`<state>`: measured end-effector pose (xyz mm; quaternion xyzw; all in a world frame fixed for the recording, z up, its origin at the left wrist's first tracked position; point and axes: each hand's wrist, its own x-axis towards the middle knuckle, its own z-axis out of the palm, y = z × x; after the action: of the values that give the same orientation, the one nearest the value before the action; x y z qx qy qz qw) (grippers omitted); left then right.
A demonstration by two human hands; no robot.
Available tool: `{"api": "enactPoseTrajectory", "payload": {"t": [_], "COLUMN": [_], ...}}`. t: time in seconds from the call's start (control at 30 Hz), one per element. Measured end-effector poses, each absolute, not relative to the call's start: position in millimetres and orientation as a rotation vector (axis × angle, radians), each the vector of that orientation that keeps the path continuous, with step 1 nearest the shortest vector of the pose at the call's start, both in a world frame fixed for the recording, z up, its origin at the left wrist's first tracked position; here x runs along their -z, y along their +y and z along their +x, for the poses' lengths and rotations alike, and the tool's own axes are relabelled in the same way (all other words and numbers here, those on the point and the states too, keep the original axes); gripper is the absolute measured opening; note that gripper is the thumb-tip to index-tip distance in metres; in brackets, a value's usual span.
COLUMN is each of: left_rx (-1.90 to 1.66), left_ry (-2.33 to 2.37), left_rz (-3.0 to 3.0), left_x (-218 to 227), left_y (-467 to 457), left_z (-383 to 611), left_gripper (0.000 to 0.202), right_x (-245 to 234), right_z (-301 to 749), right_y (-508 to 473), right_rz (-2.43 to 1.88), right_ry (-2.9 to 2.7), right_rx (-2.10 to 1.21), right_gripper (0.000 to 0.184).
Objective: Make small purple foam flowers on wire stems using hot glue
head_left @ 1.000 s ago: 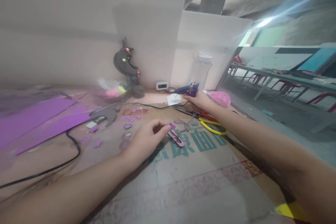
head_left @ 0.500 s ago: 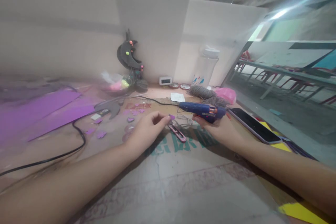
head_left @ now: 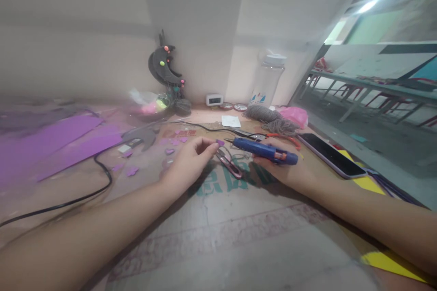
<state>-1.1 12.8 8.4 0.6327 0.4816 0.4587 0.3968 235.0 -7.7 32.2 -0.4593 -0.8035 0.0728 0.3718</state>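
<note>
My left hand (head_left: 191,157) is closed, thumb and forefinger pinching a small purple foam piece (head_left: 220,142). Just below those fingertips is a pinkish, long looped thing (head_left: 230,165) that looks like a snap hair clip; whether the fingers touch it I cannot tell. My right hand (head_left: 282,168) is wrapped round a blue glue gun (head_left: 256,147). Its nozzle points left, close to the purple piece but apart from it. Grey yarn strands lie loose between the hands, partly hidden by the gun.
Purple foam sheets (head_left: 80,152) and several flower cut-outs (head_left: 132,171) lie left, with a black cord (head_left: 107,186). Behind stand a moon ornament (head_left: 164,68), small clock (head_left: 214,99) and bottle (head_left: 268,81). Grey yarn (head_left: 269,118), orange-handled pliers (head_left: 285,137) and phone (head_left: 331,154) lie right.
The glue gun has tilted, its rear end lower, and its nozzle has come nearer the purple piece. The orange handles behind it now show more. The whole view has shifted slightly.
</note>
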Motion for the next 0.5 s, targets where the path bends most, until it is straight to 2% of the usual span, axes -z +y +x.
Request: {"api": "enactPoseTrajectory", "payload": {"t": [0.5], "left_rx": [-1.180], "left_ry": [1.214], "left_rz": [1.635], "left_x": [-6.1], "left_y": [13.6], "left_z": [-1.7], "left_gripper": [0.028], "right_x": [-38.8], "right_z": [234.2], "right_y": [-13.6], "right_rz": [-1.246], "right_ry": [-2.227], "right_rx": [-0.099], "right_gripper": [0.012]}}
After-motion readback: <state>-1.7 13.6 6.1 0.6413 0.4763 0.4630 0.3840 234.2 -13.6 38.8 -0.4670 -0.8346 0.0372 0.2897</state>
